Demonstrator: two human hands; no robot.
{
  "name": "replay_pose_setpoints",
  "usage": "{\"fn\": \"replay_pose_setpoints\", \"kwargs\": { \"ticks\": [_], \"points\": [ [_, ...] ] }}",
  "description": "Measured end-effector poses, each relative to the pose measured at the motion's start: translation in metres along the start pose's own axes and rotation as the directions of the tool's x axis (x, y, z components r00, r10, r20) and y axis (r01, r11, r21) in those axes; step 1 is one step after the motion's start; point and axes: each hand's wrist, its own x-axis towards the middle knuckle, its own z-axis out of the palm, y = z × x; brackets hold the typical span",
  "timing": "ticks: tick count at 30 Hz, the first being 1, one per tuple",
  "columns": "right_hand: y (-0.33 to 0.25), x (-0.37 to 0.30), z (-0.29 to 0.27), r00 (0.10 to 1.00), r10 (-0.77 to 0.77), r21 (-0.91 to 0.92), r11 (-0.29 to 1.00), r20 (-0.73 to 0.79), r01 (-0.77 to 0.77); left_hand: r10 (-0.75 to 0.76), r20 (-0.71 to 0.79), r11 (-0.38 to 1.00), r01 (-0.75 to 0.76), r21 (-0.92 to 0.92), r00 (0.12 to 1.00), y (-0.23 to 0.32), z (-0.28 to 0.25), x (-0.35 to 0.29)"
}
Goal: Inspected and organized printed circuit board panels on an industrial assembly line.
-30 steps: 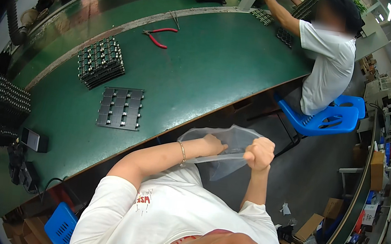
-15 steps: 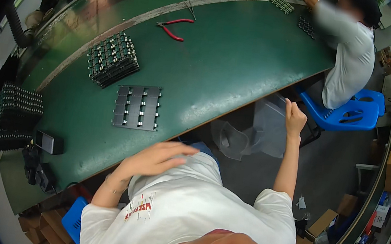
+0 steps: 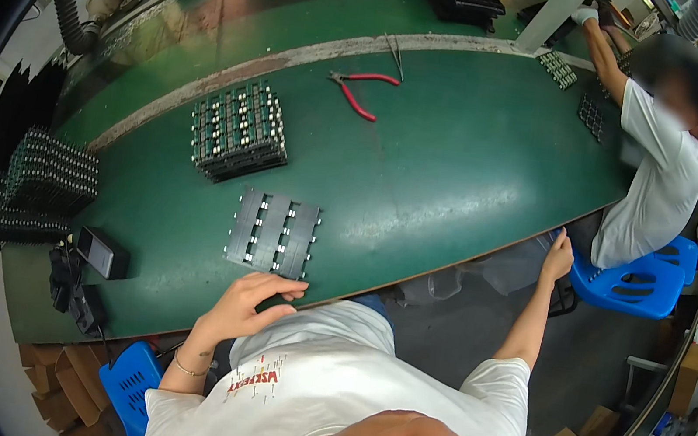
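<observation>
clear plastic bag (image 3: 514,266) hangs low by the front edge of the green worktop (image 3: 446,151), off to the person's right, its limp film sagging in folds above the floor. the right hand (image 3: 559,258) is closed, apparently pinching the bag near its top, probably because thin film offers nothing stiff to hold except a gathered edge; just where it enters the grip is too faint to tell. held out over the gap, the bag seems kept clear of the parts on the surface. the left hand (image 3: 254,301) is empty, fingers loosely extended, at the near edge beside the black panel (image 3: 274,235); whether a fingertip touches it i cannot tell. that panel lies flat and alone close to the body, perhaps for easy reach. behind it, a stack of slotted plates (image 3: 241,133) is piled fairly squarely, likely for steadiness and to save room. red-handled pliers (image 3: 364,92) lie flat beyond, handles apart, next to tweezers (image 3: 395,56), well away from the panel. farther left, stacks of similar plates (image 3: 50,174) stand near a small dark box (image 3: 102,252), seemingly parked aside.
</observation>
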Motion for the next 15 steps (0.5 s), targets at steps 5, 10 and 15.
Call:
{"fn": "replay_pose_setpoints", "kwargs": {
  "ticks": [5,10,15],
  "points": [
    [0.003,0.051,0.016,0.91,0.302,0.053,0.943,0.285,-0.329,-0.006,-0.001,0.998,0.006,-0.063,1.0,-0.008,-0.003,0.003],
    [0.02,0.076,0.058,0.965,0.211,-0.048,0.977,0.156,-0.206,-0.078,0.098,0.987,0.09,-0.132,0.992,-0.006,-0.028,-0.003],
    [0.042,0.065,0.096,0.937,0.239,-0.103,0.97,0.256,-0.219,-0.146,0.049,0.983,0.15,-0.102,0.988,0.001,-0.06,-0.001]
  ]
}}
